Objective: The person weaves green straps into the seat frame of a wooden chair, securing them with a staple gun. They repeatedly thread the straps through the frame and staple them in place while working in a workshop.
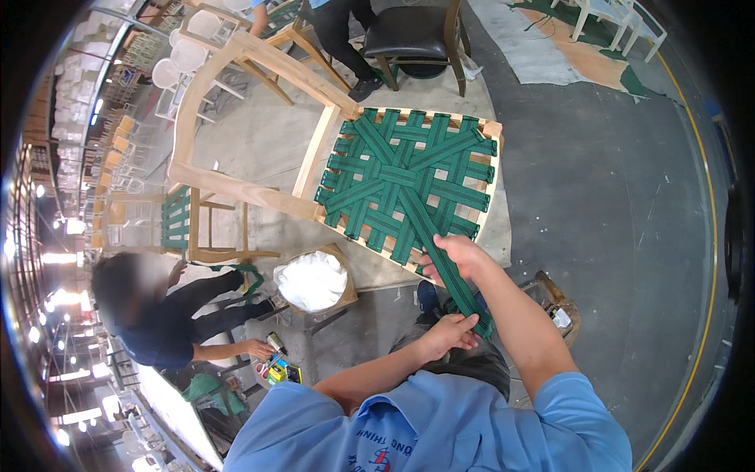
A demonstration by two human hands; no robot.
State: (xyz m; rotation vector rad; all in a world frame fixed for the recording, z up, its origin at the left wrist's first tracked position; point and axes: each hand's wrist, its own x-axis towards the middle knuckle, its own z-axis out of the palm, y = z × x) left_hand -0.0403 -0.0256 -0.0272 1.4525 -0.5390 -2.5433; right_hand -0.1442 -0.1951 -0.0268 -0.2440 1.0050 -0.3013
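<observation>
In front of me stands a pale wooden chair frame, its backrest pointing left. Green webbing strips are woven across its seat, with diagonal strips crossing on top near the middle. From that crossing a loose green webbing strap runs over the near seat edge toward my body. My right hand is closed around the strap just off the seat's near corner. Lower down, my left hand grips the same strap close to its free end. Some fingers of both hands are hidden.
A stool holding a white bag is left of my legs. A co-worker bends at the left beside another chair frame. Another person stands beyond, near a dark padded chair. A small wooden stool is at my right.
</observation>
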